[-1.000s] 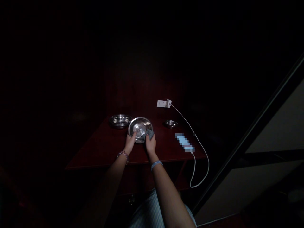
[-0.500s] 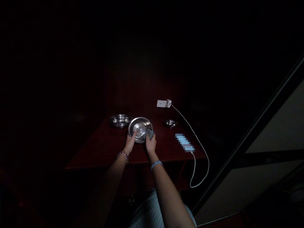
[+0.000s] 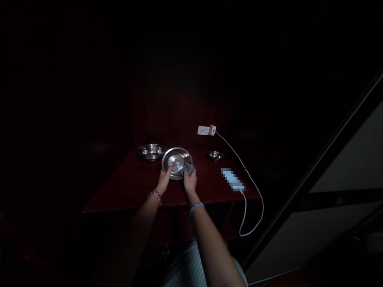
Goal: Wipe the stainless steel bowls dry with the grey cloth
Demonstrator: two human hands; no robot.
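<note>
A shiny steel bowl [image 3: 176, 156] is held tilted toward me above the dark red table [image 3: 128, 195]. My left hand [image 3: 163, 180] grips its lower left rim, the thumb reaching inside and the other fingers hidden behind. At the lower right rim, my right hand [image 3: 190, 180] is closed on a grey cloth [image 3: 187, 170], pressing it against the bowl. Left of the held bowl sits a stack of steel bowls [image 3: 151, 152]. A smaller steel bowl [image 3: 215, 156] rests to the right.
A phone-shaped item [image 3: 232, 179], blurred out, lies at the table's right side. Its white cable [image 3: 262, 203] loops past the table edge up to a charger [image 3: 212, 130] in the wall socket [image 3: 203, 130]. A pale panel with a dark frame [image 3: 299, 203] stands at right.
</note>
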